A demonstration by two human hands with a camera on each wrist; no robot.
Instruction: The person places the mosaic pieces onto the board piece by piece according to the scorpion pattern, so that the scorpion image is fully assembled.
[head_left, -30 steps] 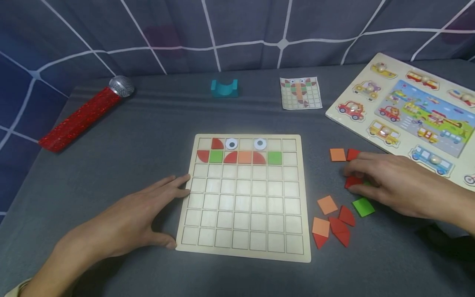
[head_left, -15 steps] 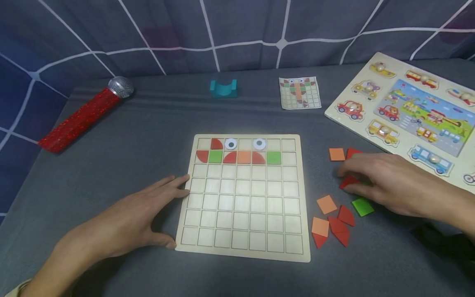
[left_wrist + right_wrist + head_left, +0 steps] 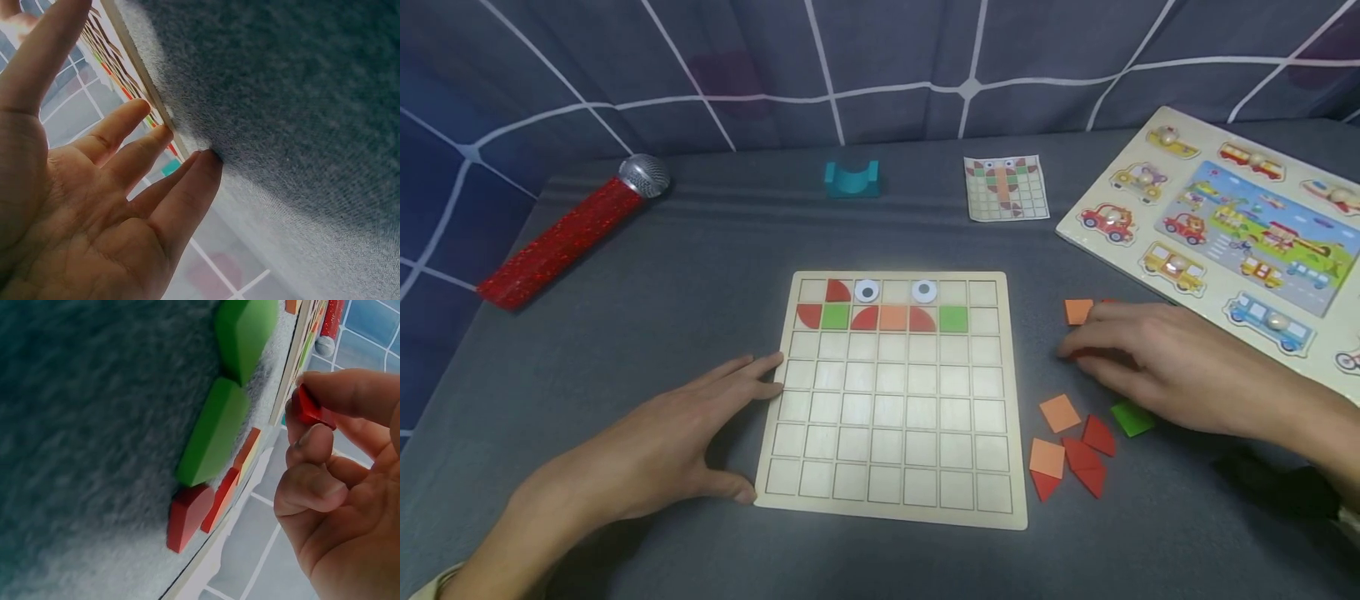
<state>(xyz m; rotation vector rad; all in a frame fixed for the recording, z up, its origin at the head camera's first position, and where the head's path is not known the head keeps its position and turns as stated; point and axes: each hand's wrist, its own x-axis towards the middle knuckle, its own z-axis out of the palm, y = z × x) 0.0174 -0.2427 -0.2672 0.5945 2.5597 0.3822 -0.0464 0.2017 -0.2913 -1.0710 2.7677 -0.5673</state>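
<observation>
A wooden grid board [image 3: 891, 442] lies on the dark cloth, its upper two rows bearing red quarter-round tiles, green squares, an orange square [image 3: 893, 317] and two round eye pieces [image 3: 867, 290]. At its left edge my left hand [image 3: 681, 442] rests with fingers spread, fingertips right at the rim. To the right of the board, my right hand [image 3: 1165, 354] pinches a small red tile [image 3: 310, 409] between thumb and fingers, mostly hidden in the head view. Loose green tiles [image 3: 215, 431] and a red tile [image 3: 189, 515] lie beneath that hand.
Loose orange squares [image 3: 1060, 413] and several red pieces [image 3: 1099, 435] lie between board and right arm. Behind are a pattern card [image 3: 1006, 188], a teal block [image 3: 852, 179] and a red microphone [image 3: 568, 233]. A vehicle puzzle [image 3: 1225, 242] occupies the back right.
My right hand has shifted left toward the board, carrying the red tile away from the loose pieces around it. My left hand and the board have stayed in place.
</observation>
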